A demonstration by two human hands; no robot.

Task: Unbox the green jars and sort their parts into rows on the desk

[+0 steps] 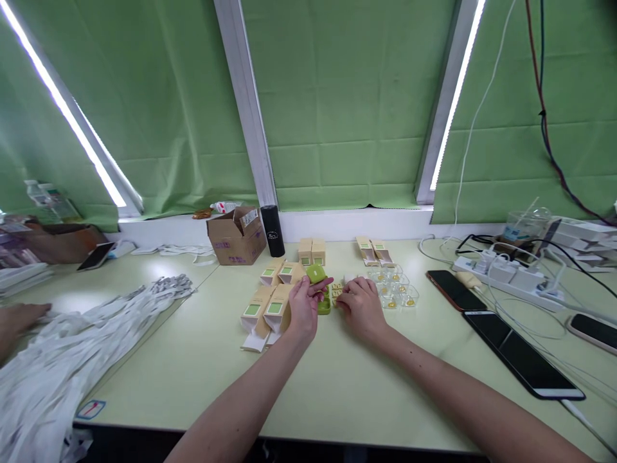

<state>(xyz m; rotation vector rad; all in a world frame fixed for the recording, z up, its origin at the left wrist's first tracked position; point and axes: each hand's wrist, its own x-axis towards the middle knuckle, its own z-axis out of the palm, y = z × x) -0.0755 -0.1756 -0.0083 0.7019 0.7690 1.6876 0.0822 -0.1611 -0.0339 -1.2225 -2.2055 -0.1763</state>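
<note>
My left hand (303, 307) is closed on a small green case (317, 274), lifting its lid end above the table. Its lower green part (324, 305) sits just under the fingers. My right hand (360, 307) rests curled on the table right beside it, fingertips at some small yellow pieces (337, 290); what they pinch is hidden. Tan boxes with green labels (264, 308) lie just left of my left hand. Several clear trays with yellow pieces (396, 289) lie right of my right hand.
An open cardboard box (236, 239) and a black cylinder (272, 230) stand at the back. More tan boxes (312, 251) stand behind. Phones (523, 350) and a power strip (508, 276) with cables lie right. White straps (58, 347) cover the left, with another person's hand (19, 318).
</note>
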